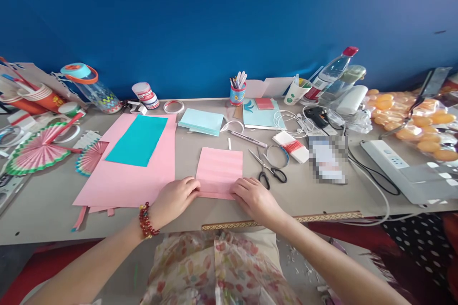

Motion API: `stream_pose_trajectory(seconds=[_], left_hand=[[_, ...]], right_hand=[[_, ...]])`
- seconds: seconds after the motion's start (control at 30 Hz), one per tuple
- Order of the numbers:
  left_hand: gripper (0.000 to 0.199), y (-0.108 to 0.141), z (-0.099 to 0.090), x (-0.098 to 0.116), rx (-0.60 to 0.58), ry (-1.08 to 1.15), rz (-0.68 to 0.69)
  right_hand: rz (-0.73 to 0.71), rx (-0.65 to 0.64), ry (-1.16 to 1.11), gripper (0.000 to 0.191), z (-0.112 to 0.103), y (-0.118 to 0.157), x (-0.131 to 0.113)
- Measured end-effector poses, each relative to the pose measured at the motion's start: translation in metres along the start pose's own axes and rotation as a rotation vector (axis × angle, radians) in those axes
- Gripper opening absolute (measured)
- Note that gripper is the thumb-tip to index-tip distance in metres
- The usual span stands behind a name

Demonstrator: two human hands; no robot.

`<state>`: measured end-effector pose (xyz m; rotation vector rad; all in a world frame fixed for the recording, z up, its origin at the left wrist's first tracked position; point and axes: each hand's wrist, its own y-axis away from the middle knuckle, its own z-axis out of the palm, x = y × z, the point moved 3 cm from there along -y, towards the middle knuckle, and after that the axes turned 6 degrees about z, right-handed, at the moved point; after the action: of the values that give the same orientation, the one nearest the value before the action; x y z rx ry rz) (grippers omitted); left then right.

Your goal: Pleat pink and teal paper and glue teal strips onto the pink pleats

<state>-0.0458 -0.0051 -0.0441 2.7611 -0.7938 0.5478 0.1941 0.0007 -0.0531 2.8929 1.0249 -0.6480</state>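
A pink sheet of paper (pixel 220 169) lies on the table in front of me, with faint crease lines across it and a narrow folded strip along its near edge. At the left end of that strip, the curled fingers of my left hand (pixel 178 200) grip the fold. My right hand (pixel 255 198) holds the right end the same way, fingertips pressed down on the paper. A pair of black-handled scissors (pixel 268 169) rests just beyond my right hand. Left of my left hand is a large pink sheet (pixel 157 171) with a teal sheet (pixel 138 140) on top.
Pleated paper fans (pixel 37 150) lie at the left. Along the wall stand a water bottle (pixel 93 88), a pen cup (pixel 238 93) and a plastic bottle (pixel 329 76). Light-blue papers (pixel 201 121), a utility knife (pixel 249 139), wound red thread (pixel 293 146) and a power strip (pixel 390 152) lie about.
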Motion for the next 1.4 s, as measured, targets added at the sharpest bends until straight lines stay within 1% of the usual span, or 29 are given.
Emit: stream_pose_trajectory(seconds=[0.17, 0.3, 0.4, 0.53, 0.63, 0.7, 0.8, 0.9, 0.97, 1.03, 1.13, 1.27, 1.33, 1.4], left_hand=[[0.021, -0.002, -0.003, -0.009, 0.018, 0.036, 0.004], [0.024, 0.000, -0.001, -0.012, 0.048, -0.023, 0.067], [0.025, 0.005, 0.003, -0.012, 0.098, -0.123, 0.146], [0.027, 0.016, 0.009, -0.013, 0.182, -0.289, 0.310], [0.029, 0.026, 0.009, -0.014, 0.234, -0.395, 0.418], [0.033, 0.031, 0.009, -0.012, 0.215, -0.431, 0.443], [0.037, 0.038, 0.008, -0.008, 0.125, -0.433, 0.412], [0.057, 0.043, 0.008, -0.006, 0.080, -0.432, 0.352], [0.060, 0.045, 0.009, -0.007, 0.083, -0.423, 0.333], [0.055, 0.045, 0.010, -0.009, 0.090, -0.384, 0.335], [0.041, 0.042, 0.009, -0.012, 0.117, -0.299, 0.331], [0.026, 0.029, 0.004, -0.011, 0.173, -0.227, 0.308], [0.019, 0.021, 0.002, -0.008, 0.191, -0.219, 0.305], [0.016, 0.014, 0.000, -0.006, 0.203, -0.237, 0.327]], right_hand=[[0.002, 0.003, 0.010, 0.018, -0.002, -0.002, -0.001], [-0.011, 0.000, 0.016, 0.018, -0.002, -0.003, 0.000], [-0.017, -0.005, 0.013, 0.016, -0.002, -0.003, 0.001], [-0.029, 0.011, 0.007, 0.018, -0.001, -0.002, 0.001], [-0.025, 0.012, 0.008, 0.018, -0.001, -0.002, 0.001], [-0.023, 0.001, 0.019, 0.018, 0.000, -0.001, 0.001], [-0.031, -0.008, 0.049, 0.018, 0.000, 0.000, 0.000], [-0.049, 0.009, 0.100, 0.019, 0.001, 0.002, 0.000], [-0.063, 0.041, 0.136, 0.021, 0.001, 0.004, -0.002], [-0.088, 0.073, 0.156, 0.022, 0.001, 0.003, -0.006], [-0.139, 0.081, 0.157, 0.018, 0.005, -0.003, -0.019], [-0.188, 0.044, 0.214, 0.009, 0.013, -0.018, -0.035], [-0.210, 0.039, 0.260, 0.006, 0.016, -0.022, -0.039], [-0.247, 0.062, 0.291, 0.008, 0.017, -0.024, -0.039]])
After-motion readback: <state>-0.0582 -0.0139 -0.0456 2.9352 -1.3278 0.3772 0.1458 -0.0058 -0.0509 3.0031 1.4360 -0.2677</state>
